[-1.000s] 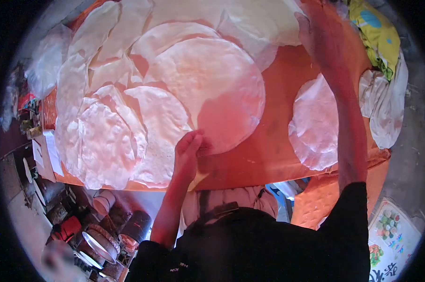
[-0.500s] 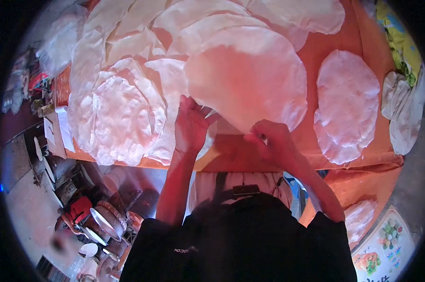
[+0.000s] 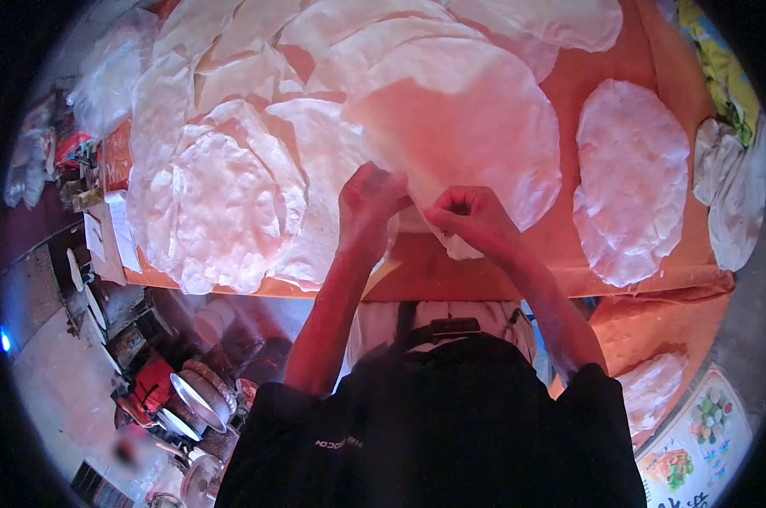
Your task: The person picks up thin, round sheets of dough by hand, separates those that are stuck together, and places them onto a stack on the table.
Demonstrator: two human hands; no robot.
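Note:
A large, thin, round flatbread lies in front of me, its near edge lifted towards my body. My left hand is closed at its left near edge, fingers curled and thumb pointing right. Close beside it, my right hand pinches the near edge, thumb against fingers. A small flap of the bread hangs below the right hand. Exactly how the left fingertips grip the bread is hidden. To the left sits a pile of blistered flatbreads, with another flatbread between the pile and my left hand.
An orange cloth covers the table. Overlapping flatbreads spread across the back, and oval ones lie at right. A white cloth hangs at the right edge. Metal pans stand on the lower left, below table height.
My left hand has moved right and slightly up, its spread fingers now curled closed. My right hand has risen a little and shifted left, and the flatbread's near edge now folds below it.

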